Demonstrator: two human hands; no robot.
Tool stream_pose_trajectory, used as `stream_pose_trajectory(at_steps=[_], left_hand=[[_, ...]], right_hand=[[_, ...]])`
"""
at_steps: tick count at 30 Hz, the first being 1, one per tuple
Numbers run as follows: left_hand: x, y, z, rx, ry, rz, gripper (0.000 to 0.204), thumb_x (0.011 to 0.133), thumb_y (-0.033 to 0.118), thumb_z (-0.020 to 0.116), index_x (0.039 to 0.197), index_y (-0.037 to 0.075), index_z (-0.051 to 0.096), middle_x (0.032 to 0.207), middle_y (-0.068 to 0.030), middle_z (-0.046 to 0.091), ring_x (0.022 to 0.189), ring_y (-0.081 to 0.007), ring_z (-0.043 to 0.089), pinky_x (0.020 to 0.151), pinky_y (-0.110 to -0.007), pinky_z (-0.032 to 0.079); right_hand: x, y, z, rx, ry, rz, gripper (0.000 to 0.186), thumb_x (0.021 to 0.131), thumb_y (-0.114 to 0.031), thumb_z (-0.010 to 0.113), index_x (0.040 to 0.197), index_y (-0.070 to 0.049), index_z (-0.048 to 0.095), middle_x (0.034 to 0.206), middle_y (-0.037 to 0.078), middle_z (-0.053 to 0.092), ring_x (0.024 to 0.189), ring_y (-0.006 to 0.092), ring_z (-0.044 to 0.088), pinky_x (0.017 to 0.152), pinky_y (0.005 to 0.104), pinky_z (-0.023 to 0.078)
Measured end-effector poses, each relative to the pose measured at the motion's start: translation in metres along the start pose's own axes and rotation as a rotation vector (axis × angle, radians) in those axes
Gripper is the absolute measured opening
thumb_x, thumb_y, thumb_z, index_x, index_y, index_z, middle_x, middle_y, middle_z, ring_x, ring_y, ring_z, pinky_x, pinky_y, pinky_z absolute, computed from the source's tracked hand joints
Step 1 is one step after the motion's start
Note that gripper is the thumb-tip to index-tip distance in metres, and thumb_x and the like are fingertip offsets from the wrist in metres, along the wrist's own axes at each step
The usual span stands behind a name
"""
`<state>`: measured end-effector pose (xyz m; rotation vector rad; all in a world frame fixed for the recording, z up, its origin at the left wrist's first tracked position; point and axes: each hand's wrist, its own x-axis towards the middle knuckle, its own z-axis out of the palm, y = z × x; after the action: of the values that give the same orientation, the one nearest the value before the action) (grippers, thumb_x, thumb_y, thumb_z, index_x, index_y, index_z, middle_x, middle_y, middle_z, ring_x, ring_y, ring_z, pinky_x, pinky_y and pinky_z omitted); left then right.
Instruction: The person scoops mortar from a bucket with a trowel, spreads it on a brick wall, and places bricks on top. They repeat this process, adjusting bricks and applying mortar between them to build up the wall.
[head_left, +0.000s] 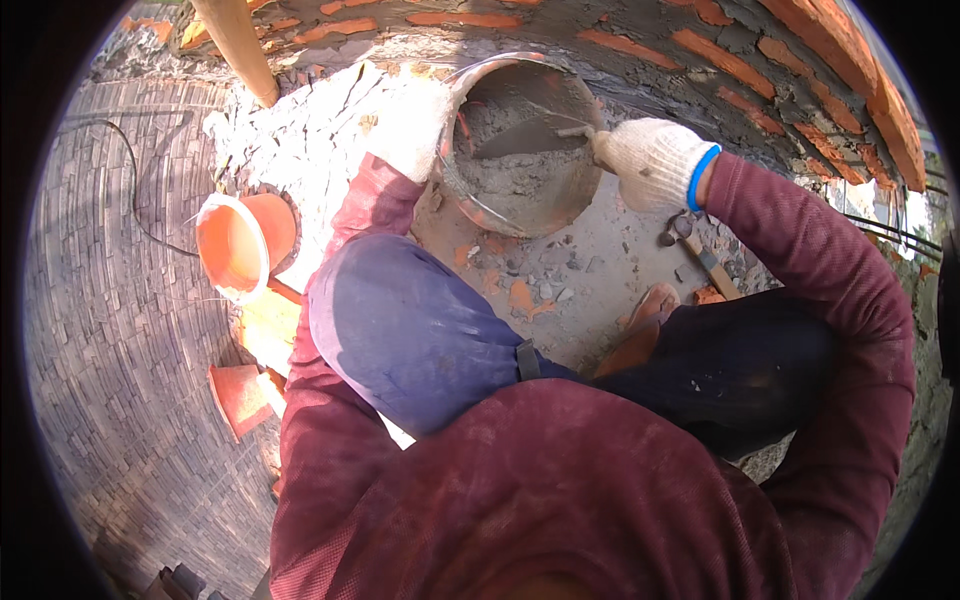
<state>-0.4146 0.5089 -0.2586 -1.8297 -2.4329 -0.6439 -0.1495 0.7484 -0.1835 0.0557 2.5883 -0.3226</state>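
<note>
A round bucket [567,92] smeared with mortar is in front of me, its open mouth tilted toward me. Grey wet mortar [525,188] lies inside it. My right hand [655,162], in a white knit glove with a blue cuff, is closed around the handle of a trowel at the bucket's right rim. The trowel's flat grey blade [522,138] reaches into the bucket, against the mortar. My left hand [408,118], also in a white glove, grips the bucket's left rim. Strong glare washes out most of its fingers.
A rough brick wall [725,65] curves behind the bucket. A wooden pole [240,50] stands at upper left. Orange buckets [272,225] [240,395] lie left, near a dark cable [135,180]. A wooden-handled hammer [712,268] and rubble [545,290] lie near my foot [655,305].
</note>
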Motion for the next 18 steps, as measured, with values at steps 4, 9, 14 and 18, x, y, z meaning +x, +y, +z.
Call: stream_pose_trajectory(at_steps=[4, 9, 14, 18], left_hand=[[-0.004, 0.01, 0.007, -0.162, 0.012, -0.1, 0.02, 0.101, 0.022, 0.057, 0.111, 0.009, 0.069, 0.117, -0.0123, 0.071, 0.105, -0.0299, 0.064, 0.088, -0.048, 0.052], [0.0, 0.027, 0.006, -0.324, 0.028, -0.16, 0.021, 0.103, 0.023, 0.056, 0.111, 0.008, 0.068, 0.118, -0.0119, 0.071, 0.105, -0.0283, 0.064, 0.088, -0.046, 0.051], [-0.002, 0.042, 0.003, -0.472, 0.02, -0.269, 0.022, 0.104, 0.023, 0.055, 0.112, 0.007, 0.067, 0.118, -0.0114, 0.071, 0.106, -0.0267, 0.064, 0.088, -0.045, 0.051], [-0.009, 0.047, -0.003, -0.572, 0.005, -0.367, 0.022, 0.106, 0.023, 0.053, 0.112, 0.006, 0.066, 0.118, -0.0111, 0.071, 0.106, -0.0255, 0.063, 0.089, -0.044, 0.051]], right_hand=[[-0.007, 0.022, -0.01, 0.135, -0.187, 0.231, 0.035, 0.085, -0.016, 0.065, 0.115, 0.003, 0.071, 0.1, 0.026, 0.075, 0.1, 0.041, 0.075, 0.084, 0.0482, 0.059], [0.017, 0.014, 0.019, 0.414, -0.319, 0.143, 0.035, 0.09, -0.02, 0.062, 0.114, 0.004, 0.07, 0.109, 0.026, 0.073, 0.107, 0.0427, 0.07, 0.094, 0.0518, 0.053], [0.028, -0.007, 0.024, 0.734, -0.44, 0.154, 0.019, 0.098, -0.012, 0.057, 0.113, -0.001, 0.063, 0.081, 0.008, 0.064, 0.058, 0.019, 0.067, 0.047, 0.0316, 0.054], [0.022, -0.019, 0.034, 1.121, -0.466, 0.117, 0.01, 0.091, -0.011, 0.065, 0.093, -0.003, 0.059, 0.072, 0.003, 0.058, 0.051, 0.0132, 0.058, 0.042, 0.0331, 0.052]])
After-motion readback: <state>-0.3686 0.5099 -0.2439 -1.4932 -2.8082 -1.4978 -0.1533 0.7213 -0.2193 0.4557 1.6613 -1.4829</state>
